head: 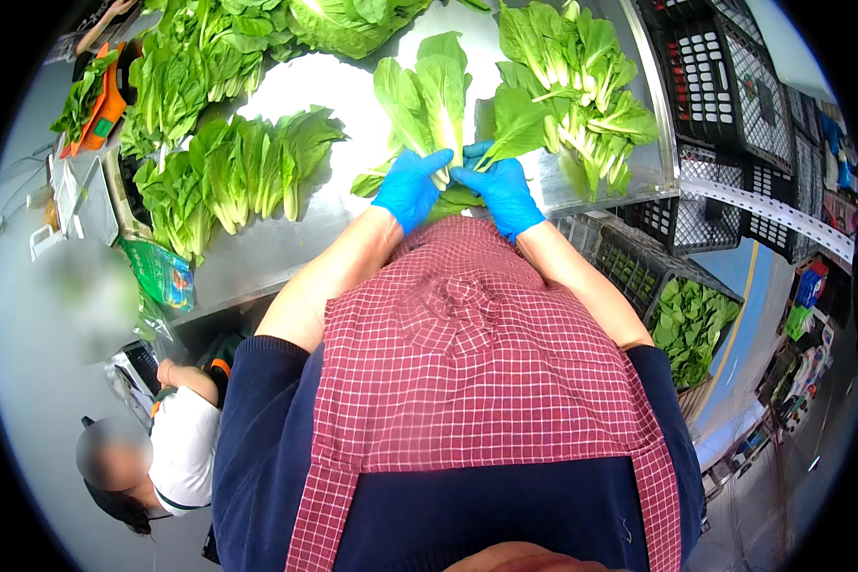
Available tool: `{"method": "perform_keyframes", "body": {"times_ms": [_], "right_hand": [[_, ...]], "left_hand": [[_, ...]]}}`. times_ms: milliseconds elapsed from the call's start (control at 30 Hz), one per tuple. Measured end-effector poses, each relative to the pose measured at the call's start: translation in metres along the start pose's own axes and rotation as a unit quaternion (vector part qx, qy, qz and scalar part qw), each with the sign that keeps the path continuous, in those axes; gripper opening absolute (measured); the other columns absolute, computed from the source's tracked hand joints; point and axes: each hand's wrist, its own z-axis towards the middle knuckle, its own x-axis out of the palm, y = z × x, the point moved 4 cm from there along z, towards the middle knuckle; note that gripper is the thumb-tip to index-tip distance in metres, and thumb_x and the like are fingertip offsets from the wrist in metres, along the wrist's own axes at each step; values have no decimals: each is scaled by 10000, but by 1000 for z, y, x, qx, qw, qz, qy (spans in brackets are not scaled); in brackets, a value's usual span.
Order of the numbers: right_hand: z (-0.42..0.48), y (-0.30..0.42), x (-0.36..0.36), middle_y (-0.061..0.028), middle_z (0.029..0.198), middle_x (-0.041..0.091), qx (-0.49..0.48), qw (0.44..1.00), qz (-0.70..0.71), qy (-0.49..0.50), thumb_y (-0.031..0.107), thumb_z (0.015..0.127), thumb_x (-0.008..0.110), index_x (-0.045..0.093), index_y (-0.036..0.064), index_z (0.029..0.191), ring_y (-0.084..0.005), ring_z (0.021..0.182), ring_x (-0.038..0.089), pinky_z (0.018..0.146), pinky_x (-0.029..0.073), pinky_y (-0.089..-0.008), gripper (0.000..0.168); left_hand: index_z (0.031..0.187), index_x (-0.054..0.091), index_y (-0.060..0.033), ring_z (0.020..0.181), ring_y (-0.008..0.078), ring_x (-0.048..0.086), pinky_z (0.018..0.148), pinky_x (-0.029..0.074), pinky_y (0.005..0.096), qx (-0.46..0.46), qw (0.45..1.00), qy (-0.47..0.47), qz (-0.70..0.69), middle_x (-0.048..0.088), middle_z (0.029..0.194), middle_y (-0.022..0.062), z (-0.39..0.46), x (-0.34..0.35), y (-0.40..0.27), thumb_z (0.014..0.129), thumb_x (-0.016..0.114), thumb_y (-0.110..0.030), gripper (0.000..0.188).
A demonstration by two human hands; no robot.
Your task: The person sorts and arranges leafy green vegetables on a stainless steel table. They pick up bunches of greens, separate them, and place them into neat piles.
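My blue-gloved left hand (413,187) closes round the base of a leafy green head (429,107) with pale stalks, whose leaves point away from me. My right hand (499,189), gloved in blue too, meets the same stalk ends from the other side. A loose broad leaf (516,125) sticks out of the right hand, its thin stem between the fingers. Beneath both hands, more green leaves (452,203) lie at the edge of the metal table (257,268), close to my checked apron. The fingertips are partly hidden by stalks.
Greens lie in a row (247,168) at left, a heap (193,68) at far left and a pile (579,93) at right. Black crates (722,86) stand beyond the table's right edge; one crate (729,293) holds greens. An orange scale-like device (104,107) and a person (186,443) are at left.
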Motion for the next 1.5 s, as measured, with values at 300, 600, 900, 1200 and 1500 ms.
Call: {"method": "perform_keyframes", "body": {"times_ms": [300,600,900,1200,1500], "right_hand": [[17,-33,-22,-56,784,605,14,973,-213,84,135,736,730,608,35,914,-161,698,565,636,447,-302,238],[17,-29,-10,-229,948,605,-38,780,-613,121,338,696,697,551,36,1016,-394,893,582,749,460,-441,463],[22,-38,-6,-205,907,615,-53,755,-642,121,341,722,683,554,51,985,-388,856,590,722,458,-443,413],[12,-39,-3,-199,910,603,-49,746,-657,94,341,743,669,543,64,979,-389,862,586,720,456,-457,385],[-4,-26,9,-159,1130,567,-150,734,-663,14,317,780,656,529,112,1191,-347,1005,573,831,469,-413,477]], "left_hand": [[989,616,-30,745,161,606,742,506,315,87,991,-37,90,630,861,71,-28,-24,-58,791,689,-69,215],[1263,490,-18,1050,169,545,886,449,307,195,940,-68,273,581,1164,97,-100,-65,-96,724,754,-88,605],[1301,430,0,1083,235,552,908,452,343,189,831,-257,456,552,1220,158,-134,-155,-185,699,783,-192,724],[1297,434,-45,1076,379,475,915,404,435,389,528,-384,650,495,1169,210,-147,-193,-182,704,736,-270,702],[1243,543,-229,1315,355,298,1084,179,557,366,346,-127,855,401,1387,88,-81,-93,-138,745,659,-258,512]]}}
